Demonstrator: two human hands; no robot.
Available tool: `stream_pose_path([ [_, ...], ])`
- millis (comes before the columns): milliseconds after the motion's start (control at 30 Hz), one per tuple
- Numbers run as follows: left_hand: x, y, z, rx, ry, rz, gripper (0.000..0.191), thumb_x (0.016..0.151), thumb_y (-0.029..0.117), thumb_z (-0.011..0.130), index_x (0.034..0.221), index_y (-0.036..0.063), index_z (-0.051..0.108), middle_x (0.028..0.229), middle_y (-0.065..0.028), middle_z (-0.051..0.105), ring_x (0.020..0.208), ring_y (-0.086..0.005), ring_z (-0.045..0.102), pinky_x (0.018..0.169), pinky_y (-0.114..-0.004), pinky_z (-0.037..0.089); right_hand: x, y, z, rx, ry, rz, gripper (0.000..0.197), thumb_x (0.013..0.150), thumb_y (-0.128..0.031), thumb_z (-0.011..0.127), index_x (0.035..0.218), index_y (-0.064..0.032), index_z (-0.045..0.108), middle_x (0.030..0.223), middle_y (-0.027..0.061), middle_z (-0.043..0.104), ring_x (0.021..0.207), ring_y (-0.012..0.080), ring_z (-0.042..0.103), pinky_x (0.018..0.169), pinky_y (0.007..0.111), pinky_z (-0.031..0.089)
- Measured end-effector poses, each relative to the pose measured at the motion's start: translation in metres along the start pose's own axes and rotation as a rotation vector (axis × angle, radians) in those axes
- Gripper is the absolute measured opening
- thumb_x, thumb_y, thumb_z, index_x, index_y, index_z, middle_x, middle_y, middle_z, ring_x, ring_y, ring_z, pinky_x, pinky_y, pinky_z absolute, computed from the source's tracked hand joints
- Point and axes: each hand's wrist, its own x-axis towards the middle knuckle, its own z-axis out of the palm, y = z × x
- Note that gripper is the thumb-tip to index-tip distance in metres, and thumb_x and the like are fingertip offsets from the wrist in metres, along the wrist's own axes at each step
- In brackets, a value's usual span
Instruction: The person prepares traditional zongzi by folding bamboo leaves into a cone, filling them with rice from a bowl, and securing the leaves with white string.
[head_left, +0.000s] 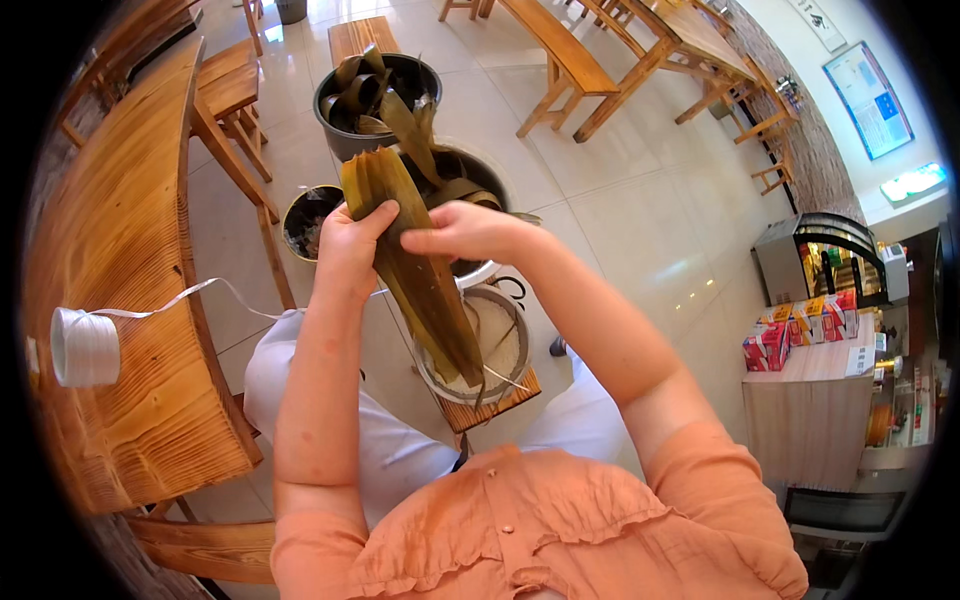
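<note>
My left hand (352, 244) grips a layered bunch of long brown-green bamboo leaves (412, 262), its thumb pressed flat on the front. At the leaves' right edge is my right hand (469, 232), with its thumb across the front; its other fingers are partly hidden. The upper ends of the leaves look cut. Their lower tips hang over a metal bowl of white rice (499, 330), which has a thin white stick (506, 377) at its rim. That bowl stands on a wooden stool (487, 409) between my knees.
Beyond my hands are a large basin (487, 169) and a dark bucket (352, 139), both with soaked leaves. A smaller pail (296, 217) stands left. A white ribbon spool (86, 349) lies on the wooden table (142, 247), its ribbon trailing towards me. Right is a counter (806, 420) with boxes.
</note>
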Motion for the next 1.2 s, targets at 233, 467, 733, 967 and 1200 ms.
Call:
stream_pose_path([
  [233,-0.001,0.02,-0.012,-0.128,0.126,0.024,0.019,0.079,0.001,0.061,0.098,0.0005,0.057,0.092,-0.0081,0.062,0.08,-0.0193,0.061,0.072,-0.032,0.05,0.004,0.019,0.02,-0.206,-0.079,0.107,0.033,0.079,-0.034,0.065,0.089,-0.0029,0.065,0.073,-0.0003,0.058,0.064,0.0093,0.049,0.059,0.025,0.043],
  [467,0.003,0.021,-0.021,-0.065,0.146,0.048,0.023,0.079,0.001,0.061,0.102,-0.0006,0.055,0.094,-0.0087,0.061,0.082,-0.0211,0.061,0.073,-0.032,0.05,-0.039,0.066,0.046,-0.399,-0.112,0.104,0.033,0.077,-0.033,0.065,0.084,-0.0007,0.062,0.067,0.0097,0.06,0.064,0.0202,0.056,0.062,0.035,0.044],
  [733,0.01,0.03,-0.037,0.029,0.25,0.168,0.023,0.079,0.001,0.061,0.102,-0.0021,0.055,0.094,-0.0086,0.061,0.081,-0.0186,0.06,0.073,-0.03,0.049,-0.016,0.043,-0.009,-0.019,0.276,-0.094,0.022,0.087,-0.022,0.053,0.091,-0.0026,0.063,0.075,0.0019,0.061,0.064,0.0093,0.056,0.059,0.024,0.048],
  [967,0.018,0.035,-0.036,-0.047,0.31,0.127,0.021,0.08,0.0,0.06,0.102,-0.0006,0.056,0.097,-0.0074,0.06,0.085,-0.0185,0.059,0.076,-0.03,0.047,0.121,0.104,-0.021,-0.704,0.304,-0.026,0.025,0.084,-0.026,0.052,0.091,-0.0038,0.062,0.081,0.0131,0.064,0.081,0.0305,0.06,0.073,0.041,0.046],
  [1200,0.025,0.034,-0.035,0.064,0.436,0.351,0.022,0.081,0.002,0.061,0.102,-0.0012,0.056,0.098,-0.007,0.06,0.089,-0.0162,0.057,0.08,-0.028,0.045,0.104,0.081,-0.023,-0.651,0.131,0.064,0.035,0.084,-0.025,0.053,0.113,-0.0047,0.054,0.104,0.0197,0.058,0.098,0.0329,0.055,0.085,0.037,0.044],
])
